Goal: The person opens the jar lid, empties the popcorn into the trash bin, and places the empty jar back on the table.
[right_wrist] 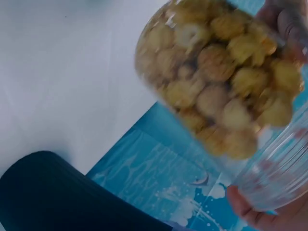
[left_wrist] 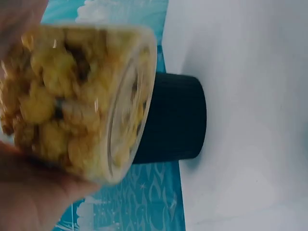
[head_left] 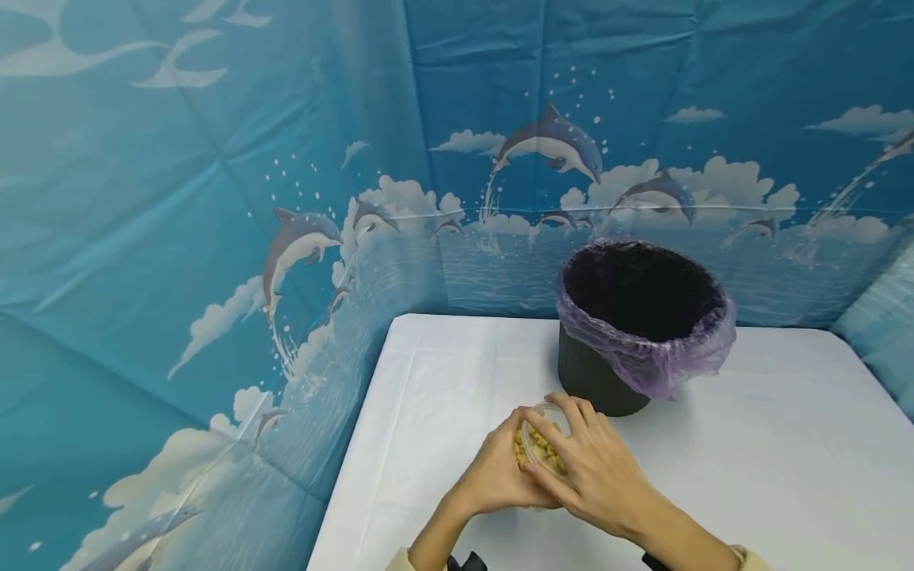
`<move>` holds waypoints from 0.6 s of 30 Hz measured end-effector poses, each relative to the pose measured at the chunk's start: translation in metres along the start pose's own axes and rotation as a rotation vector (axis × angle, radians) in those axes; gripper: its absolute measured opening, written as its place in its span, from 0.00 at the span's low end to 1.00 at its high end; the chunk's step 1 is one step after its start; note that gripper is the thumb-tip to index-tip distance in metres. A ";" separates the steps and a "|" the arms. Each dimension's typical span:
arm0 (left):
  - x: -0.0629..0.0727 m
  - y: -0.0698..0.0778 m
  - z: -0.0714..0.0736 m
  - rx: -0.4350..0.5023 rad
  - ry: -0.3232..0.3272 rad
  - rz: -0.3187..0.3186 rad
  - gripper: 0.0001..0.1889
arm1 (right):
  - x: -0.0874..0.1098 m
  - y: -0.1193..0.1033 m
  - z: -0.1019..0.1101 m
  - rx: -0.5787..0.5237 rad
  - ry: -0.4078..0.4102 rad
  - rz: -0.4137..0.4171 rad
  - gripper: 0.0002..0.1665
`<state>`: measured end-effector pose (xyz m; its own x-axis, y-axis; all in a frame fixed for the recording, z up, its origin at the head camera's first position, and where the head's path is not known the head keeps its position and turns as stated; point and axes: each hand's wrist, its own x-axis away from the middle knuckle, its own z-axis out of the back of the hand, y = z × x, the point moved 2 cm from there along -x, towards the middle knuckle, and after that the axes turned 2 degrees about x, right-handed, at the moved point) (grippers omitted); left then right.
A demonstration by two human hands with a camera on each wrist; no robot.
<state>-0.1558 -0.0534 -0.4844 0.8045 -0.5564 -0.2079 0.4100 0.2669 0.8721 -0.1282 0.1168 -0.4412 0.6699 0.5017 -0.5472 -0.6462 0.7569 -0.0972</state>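
Note:
A clear plastic jar [head_left: 539, 450] of yellow-brown popcorn is held tilted above the white table, in front of a black trash bin. My left hand [head_left: 497, 469] grips its side, the fingers curled round the wall. Across the round top my right hand [head_left: 603, 468] spreads its curled fingers and thumb, gripping the edge. In the right wrist view the popcorn [right_wrist: 216, 82] fills the jar's body, and a clear ribbed top part [right_wrist: 279, 168] is gripped by fingers. Whether that part is a lid or the jar's neck I cannot tell. The left wrist view shows the jar's flat base [left_wrist: 132, 106].
The black trash bin [head_left: 596, 369], lined with a purple bag [head_left: 664, 365], stands beyond the hands at the back of the white table [head_left: 443, 381]. Blue curtains [head_left: 286, 143] printed with dolphins and clouds hang behind the table and on its left.

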 end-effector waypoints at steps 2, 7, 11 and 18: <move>-0.003 -0.001 0.007 0.070 -0.100 -0.011 0.51 | 0.001 0.003 0.004 -0.030 -0.027 0.070 0.36; -0.007 -0.004 0.018 0.169 -0.290 -0.055 0.54 | 0.001 0.006 0.012 -0.081 -0.053 0.216 0.39; -0.008 -0.008 0.020 0.215 -0.394 -0.073 0.56 | 0.002 0.005 0.016 -0.127 -0.054 0.292 0.40; -0.005 -0.017 0.024 0.195 -0.473 -0.016 0.52 | 0.009 0.009 0.023 -0.197 -0.031 0.336 0.40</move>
<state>-0.1775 -0.0741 -0.4875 0.4974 -0.8667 -0.0378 0.2966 0.1289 0.9463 -0.1198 0.1382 -0.4275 0.4181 0.7228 -0.5502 -0.8872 0.4551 -0.0763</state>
